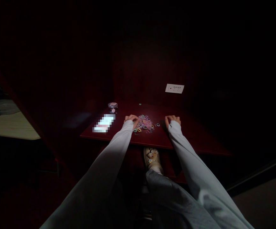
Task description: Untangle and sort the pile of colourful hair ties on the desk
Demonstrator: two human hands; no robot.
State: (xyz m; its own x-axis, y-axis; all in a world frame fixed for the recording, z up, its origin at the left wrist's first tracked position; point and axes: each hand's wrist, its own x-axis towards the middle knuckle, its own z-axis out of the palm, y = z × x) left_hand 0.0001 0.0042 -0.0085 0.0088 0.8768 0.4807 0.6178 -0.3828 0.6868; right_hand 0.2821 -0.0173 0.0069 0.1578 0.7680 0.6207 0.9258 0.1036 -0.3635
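Note:
A loose pile of small coloured elastic hair ties (145,122), mostly pink and purple, lies on the dark red desk (152,141). At the pile's left edge is my left hand (131,119), its fingers bent inward and touching or just over the nearest ties. My right hand (173,120) rests on the desk to the right, apart from the pile, with its fingers curled together. Whatever either hand may hold is hidden. Between the pile and my right hand lies a single pale blue hair tie (158,125). One green tie (140,104) sits farther back.
A lit phone (104,123), its screen blurred out, lies at the desk's left. Behind it stands a small clear round container (113,105). A white power socket (174,88) is on the back panel. Under the desk's front edge shows a beige clog (152,156).

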